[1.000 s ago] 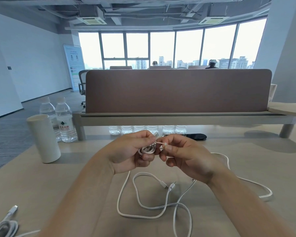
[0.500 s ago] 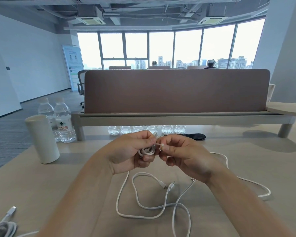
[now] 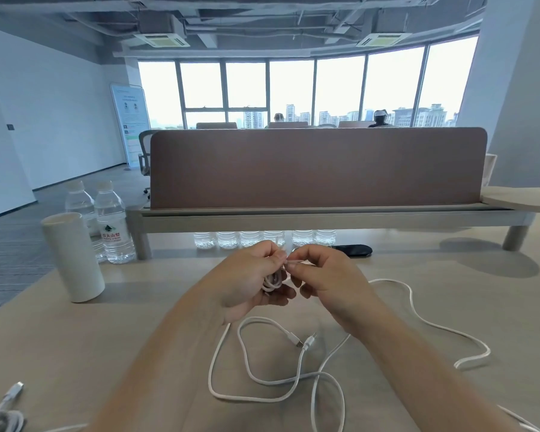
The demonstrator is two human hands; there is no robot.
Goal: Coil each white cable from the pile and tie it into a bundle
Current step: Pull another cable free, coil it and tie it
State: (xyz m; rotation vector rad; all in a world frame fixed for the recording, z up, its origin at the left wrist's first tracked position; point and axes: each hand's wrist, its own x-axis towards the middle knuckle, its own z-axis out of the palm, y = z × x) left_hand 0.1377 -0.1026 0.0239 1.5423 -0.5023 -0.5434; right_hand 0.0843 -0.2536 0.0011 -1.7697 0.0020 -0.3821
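Lower left corner of the frame: a finished bundle (image 3: 0, 422) is lying on the worktop (image 3: 75, 353). Lower centre: loose white cables (image 3: 275, 397) are sprawling in loops, plugs near the middle, not yet coiled. Just above them, the left hand (image 3: 247, 282) is gripping a small coil (image 3: 272, 280), fingers curled round it. The right hand (image 3: 328, 279) is pinching the cable's tail (image 3: 293, 261) right beside the left thumb. Versus a second ago, the coil is sitting deeper in the left palm and turned more edge-on, and the hands are closer together. Likely the tail is going round the coil; the tie is not done. Left of the hands, a white cylinder (image 3: 72, 257) and water bottles (image 3: 114, 222) are standing. Behind, a brown divider panel (image 3: 318, 166) is spanning the desk, with office windows (image 3: 293, 88) at the top.
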